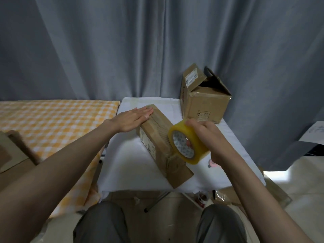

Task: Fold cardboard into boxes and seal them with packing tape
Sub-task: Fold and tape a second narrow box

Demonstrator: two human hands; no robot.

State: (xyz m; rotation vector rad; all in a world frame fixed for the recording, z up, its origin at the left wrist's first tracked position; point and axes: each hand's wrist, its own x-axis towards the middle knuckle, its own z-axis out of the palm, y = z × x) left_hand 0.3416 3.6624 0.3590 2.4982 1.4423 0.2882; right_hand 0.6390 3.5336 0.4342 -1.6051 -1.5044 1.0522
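Centrally, a long flat cardboard box (pixel 163 141) lies slantwise on a white-covered table (pixel 126 165). Flat on its far end presses the left hand (pixel 135 118), fingers straight and together. Right of centre, the right hand (pixel 208 137) grips a yellowish tape roll (pixel 187 142) over the box's near half. An open box (pixel 203 100) stands behind, upper right. A checked orange cloth (pixel 52 123) fills the left.
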